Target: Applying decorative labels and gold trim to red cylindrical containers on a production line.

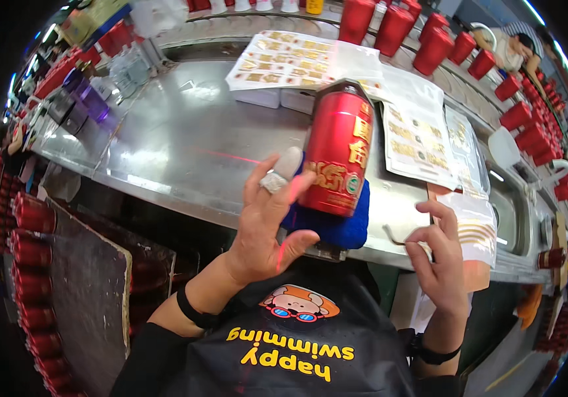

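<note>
Fingers of the left hand (pixel 267 225) spread loosely beside the red bottle (pixel 338 152); the right hand (pixel 439 255) pinches a sticker (pixel 466 228). One bump could tip the bottle.

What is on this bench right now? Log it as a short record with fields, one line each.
Left hand: left hand open, fingers against the red bottle, one fingertip wrapped in white.
Right hand: right hand pinching a clear backing sheet by its edge.
Bottle support: blue cloth pad under the lying bottle.
Surface: steel bench, red laser line across it.
Label stock: sheets of gold stickers behind the bottle.
Background: row of red bottles along the far conveyor.
</note>
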{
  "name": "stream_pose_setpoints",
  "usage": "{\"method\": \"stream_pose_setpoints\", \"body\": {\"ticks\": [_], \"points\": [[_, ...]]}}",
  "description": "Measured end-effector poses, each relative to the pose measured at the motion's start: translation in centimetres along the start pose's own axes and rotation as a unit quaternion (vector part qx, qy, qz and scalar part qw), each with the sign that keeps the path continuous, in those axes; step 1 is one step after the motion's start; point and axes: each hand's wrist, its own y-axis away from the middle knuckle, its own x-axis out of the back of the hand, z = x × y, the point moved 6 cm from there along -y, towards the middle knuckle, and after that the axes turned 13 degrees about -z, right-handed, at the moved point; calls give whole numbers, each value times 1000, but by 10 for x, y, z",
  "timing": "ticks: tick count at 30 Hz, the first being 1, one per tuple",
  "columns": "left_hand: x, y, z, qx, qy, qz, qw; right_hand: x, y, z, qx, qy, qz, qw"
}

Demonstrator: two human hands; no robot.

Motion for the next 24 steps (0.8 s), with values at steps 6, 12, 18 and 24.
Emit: {"method": "stream_pose_setpoints", "body": {"ticks": [6,12,18,24], "points": [[-7,-19,9,-9,180,-71,981,-19,-58,-57,133,-22,-42,990],[-5,-6,-17,68,166,27,983,-42,-71,-53,96,20,-32,995],[-11,3,-37,115,142,54,982,-53,-67,-42,44,27,10,999],[-16,8,-43,129,160,61,977,-54,-68,-43,25,11,15,1000]]}}
